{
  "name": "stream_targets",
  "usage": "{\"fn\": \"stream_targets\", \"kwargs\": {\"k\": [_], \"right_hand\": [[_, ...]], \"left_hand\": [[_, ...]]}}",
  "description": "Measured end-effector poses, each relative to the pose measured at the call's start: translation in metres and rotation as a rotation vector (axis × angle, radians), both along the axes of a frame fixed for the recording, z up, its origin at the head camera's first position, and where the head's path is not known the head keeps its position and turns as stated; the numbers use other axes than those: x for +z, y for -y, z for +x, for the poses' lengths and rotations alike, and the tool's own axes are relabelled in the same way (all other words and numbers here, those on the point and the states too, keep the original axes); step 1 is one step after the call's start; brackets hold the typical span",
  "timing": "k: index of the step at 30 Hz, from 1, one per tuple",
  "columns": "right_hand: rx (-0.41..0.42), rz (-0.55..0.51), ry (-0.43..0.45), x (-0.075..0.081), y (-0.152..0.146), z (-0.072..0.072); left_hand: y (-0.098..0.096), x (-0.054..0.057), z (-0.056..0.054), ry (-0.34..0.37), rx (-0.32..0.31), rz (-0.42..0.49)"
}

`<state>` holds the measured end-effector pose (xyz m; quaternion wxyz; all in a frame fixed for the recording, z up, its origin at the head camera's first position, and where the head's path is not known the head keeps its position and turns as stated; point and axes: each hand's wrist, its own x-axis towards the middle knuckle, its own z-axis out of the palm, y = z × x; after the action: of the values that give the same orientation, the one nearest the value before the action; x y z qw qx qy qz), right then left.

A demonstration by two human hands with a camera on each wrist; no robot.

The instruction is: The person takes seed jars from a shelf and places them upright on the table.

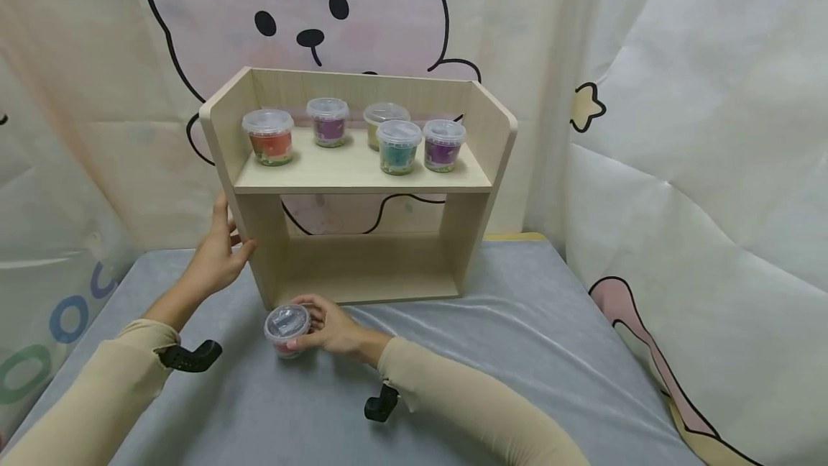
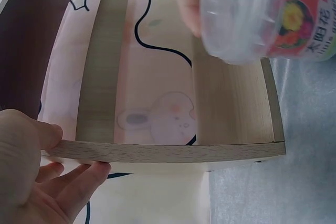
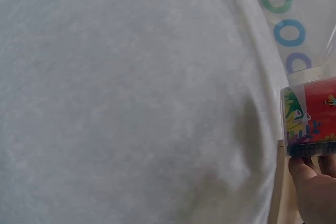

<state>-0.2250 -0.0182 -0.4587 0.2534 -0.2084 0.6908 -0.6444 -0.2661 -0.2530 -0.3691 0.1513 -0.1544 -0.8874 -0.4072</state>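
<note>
Right hand: here it is, lower centre of the head view, right hand (image 1: 333,329) with thumb and fingers clamped round the red-labelled cup (image 1: 287,323), lid up.
Cup: below left of centre, by the shelf's (image 1: 349,180) lower left corner; whether its base touches the cloth (image 1: 517,300), can't tell.
Left hand: left of centre, left hand (image 1: 220,257) pinching the shelf's side panel (image 1: 264,254) between thumb and fingers.
Upper tier: five lidded cups (image 1: 398,149), upper middle.
Good handling: I'd say grip the wall lightly, lid free, cup level, panel braced against rattling.

Curtained-off booth, cartoon-printed drapes (image 1: 711,185) (yellow star (image 1: 586,107) on one), cloth-covered table (image 1: 543,329)
</note>
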Motion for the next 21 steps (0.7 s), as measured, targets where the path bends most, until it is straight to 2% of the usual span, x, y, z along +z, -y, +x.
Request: {"fn": "stream_targets", "kwargs": {"k": [10, 21], "right_hand": [[0.026, 0.069, -0.027, -0.015, 0.008, -0.001], [0.027, 0.041, -0.042, -0.022, 0.011, 0.004]], "left_hand": [[0.000, -0.001, -0.002, -0.008, 0.003, -0.011], [-0.001, 0.000, 0.000, 0.003, -0.009, 0.001]]}}
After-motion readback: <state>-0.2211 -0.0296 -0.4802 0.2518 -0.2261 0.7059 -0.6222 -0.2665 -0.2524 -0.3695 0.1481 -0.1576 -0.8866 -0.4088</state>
